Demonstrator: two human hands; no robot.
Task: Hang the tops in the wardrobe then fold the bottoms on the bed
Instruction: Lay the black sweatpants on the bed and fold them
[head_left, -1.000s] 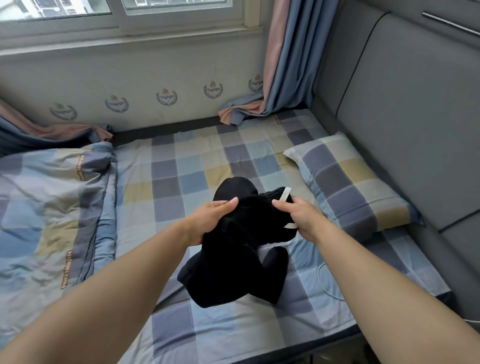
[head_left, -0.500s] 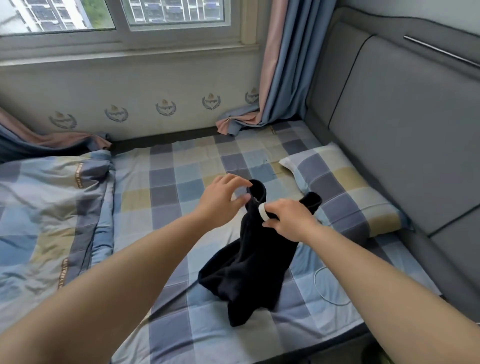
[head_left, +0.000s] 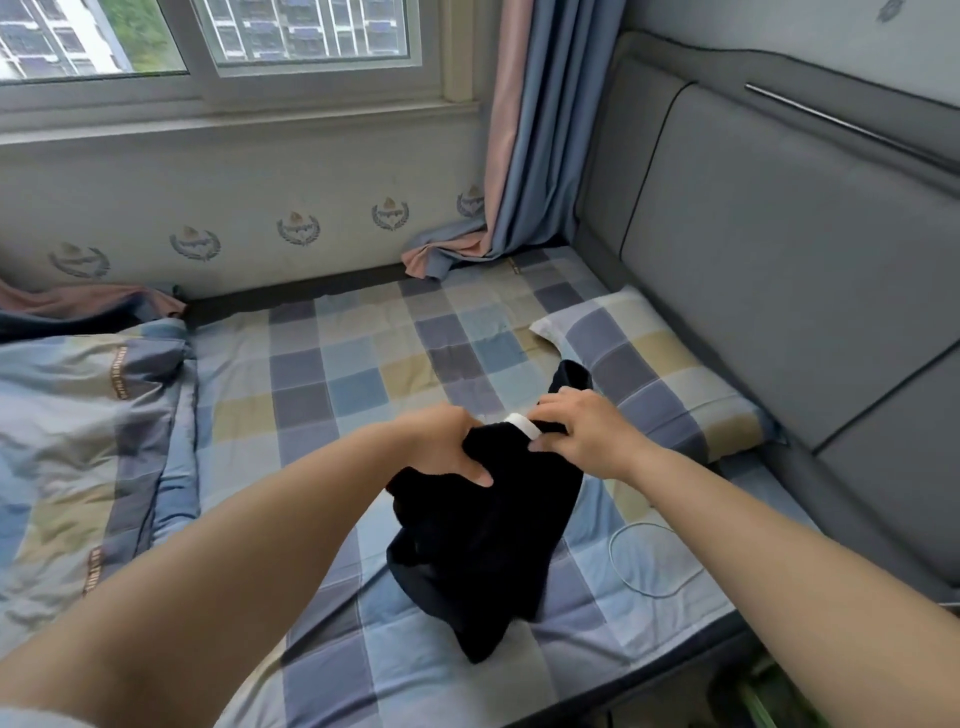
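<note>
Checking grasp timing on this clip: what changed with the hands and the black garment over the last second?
The left hand let go of the black garment half a second ago and now grips its top edge again. The right hand kept its hold by the white label throughout. The garment went from bunched to hanging longer, its lower end on the bed. Pillow, quilt and white cable unchanged.

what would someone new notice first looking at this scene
First, the black garment bunched in the middle of the checked bed, held up at its top edge by both hands: the left hand grips the cloth, the right hand pinches it by a white tag. Next, the matching checked pillow against the grey padded headboard on the right, and a thin white cable looped on the sheet below it.
</note>
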